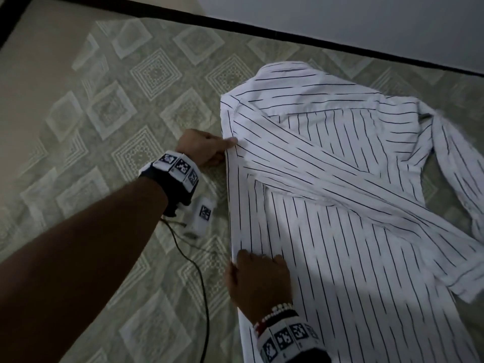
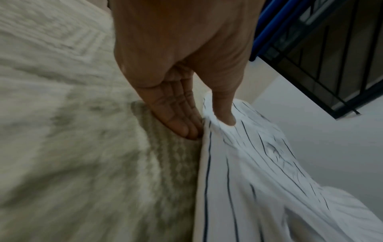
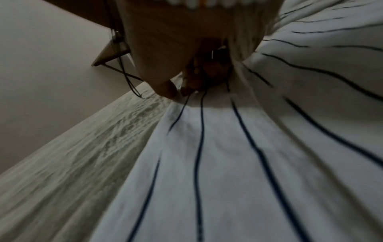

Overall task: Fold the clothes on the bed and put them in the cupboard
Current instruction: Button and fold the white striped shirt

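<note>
A white shirt with thin dark stripes [image 1: 327, 205] lies spread on the bed, one sleeve folded diagonally across its body and the other sleeve bunched at the right. My left hand [image 1: 227, 150] pinches the shirt's left edge near the shoulder. In the left wrist view the thumb lies on top of the shirt [image 2: 248, 180] and the fingers [image 2: 178, 124] slip under its edge. My right hand [image 1: 251, 260] holds the same left edge lower down; in the right wrist view its curled fingertips [image 3: 172, 93] pinch the fabric [image 3: 228, 163].
The bed cover [image 1: 117, 106] is grey-green with a diamond pattern and stretches left of the shirt. A black cable [image 1: 201, 289] and a small white box [image 1: 200, 216] hang below my left wrist. A dark bed edge [image 1: 314, 40] borders the wall behind.
</note>
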